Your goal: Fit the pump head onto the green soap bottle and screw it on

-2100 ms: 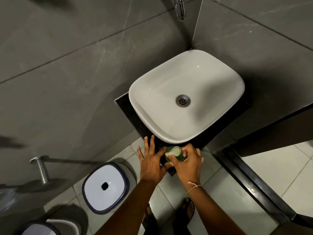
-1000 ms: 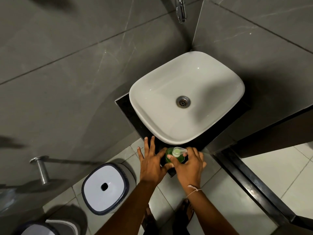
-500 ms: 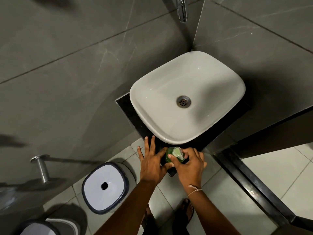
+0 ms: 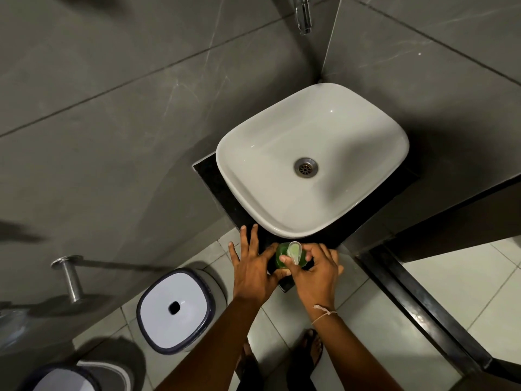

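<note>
Green soap bottle in your left grip, right grip pinching the pump head at the worktop's 6 o'clock: tilted twisting could cross-thread.

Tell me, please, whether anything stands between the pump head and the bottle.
Nothing visible does: the pump head already sits on the bottle, pinched by the right hand, while the left hand holds the bottle's side.

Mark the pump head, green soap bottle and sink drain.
pump head [image 4: 293, 249]: head view, on its pale top.
green soap bottle [image 4: 280, 256]: head view, on its visible green side.
sink drain [image 4: 306, 167]: head view, on the metal grate.
</note>
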Tool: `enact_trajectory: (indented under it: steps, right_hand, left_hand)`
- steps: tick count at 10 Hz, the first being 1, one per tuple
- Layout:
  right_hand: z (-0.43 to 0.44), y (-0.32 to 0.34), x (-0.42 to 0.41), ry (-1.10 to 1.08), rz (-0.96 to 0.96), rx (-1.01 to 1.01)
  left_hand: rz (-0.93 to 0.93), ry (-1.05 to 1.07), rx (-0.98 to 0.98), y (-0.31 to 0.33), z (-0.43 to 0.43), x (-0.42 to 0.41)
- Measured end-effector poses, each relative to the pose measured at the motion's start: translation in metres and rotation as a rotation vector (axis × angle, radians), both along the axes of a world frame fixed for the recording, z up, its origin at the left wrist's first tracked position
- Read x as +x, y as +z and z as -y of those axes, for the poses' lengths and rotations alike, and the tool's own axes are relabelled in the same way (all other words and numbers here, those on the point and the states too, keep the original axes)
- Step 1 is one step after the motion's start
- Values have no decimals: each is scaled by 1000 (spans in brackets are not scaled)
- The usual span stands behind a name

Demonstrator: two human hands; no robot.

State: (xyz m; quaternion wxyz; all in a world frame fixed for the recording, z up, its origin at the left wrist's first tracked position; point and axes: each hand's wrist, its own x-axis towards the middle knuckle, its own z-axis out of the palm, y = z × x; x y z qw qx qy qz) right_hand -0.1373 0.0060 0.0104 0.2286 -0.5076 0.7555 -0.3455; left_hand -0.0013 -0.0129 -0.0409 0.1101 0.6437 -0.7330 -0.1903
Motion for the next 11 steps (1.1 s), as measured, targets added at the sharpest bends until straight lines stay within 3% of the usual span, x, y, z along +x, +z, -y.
enact_trajectory:
  steps: [5,9,11]
  right_hand:
    - [-6,37,-22,243,134,-47]
    - [-4,38,-21,209,190,-40]
    - [-11,51,-32,84,321,-47]
  left_hand:
    - [-21,-10,-26,-1,0,-1]
    - [4,-17,-38,-9,0,2]
    - [107,-57,105,-2,-10,12]
